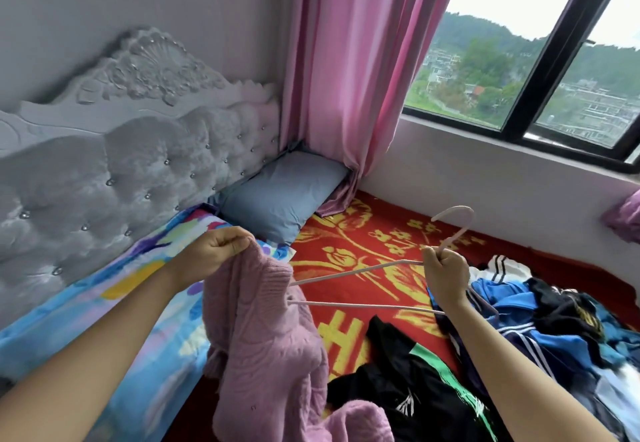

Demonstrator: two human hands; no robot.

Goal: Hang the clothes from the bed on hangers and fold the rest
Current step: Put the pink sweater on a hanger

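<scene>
While her left hand [221,245] pinches the pink sweater [266,334], her right hand [445,273] grips the pink hanger [360,271], one end inside the collar.

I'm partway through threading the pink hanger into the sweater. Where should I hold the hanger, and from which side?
Grip the hanger at its neck, just below the hook, coming from the right, as the right hand does. Its left end sits inside the collar of the pink sweater, which the left hand pinches, so the neck is the free part that probably steers both arms.
</scene>
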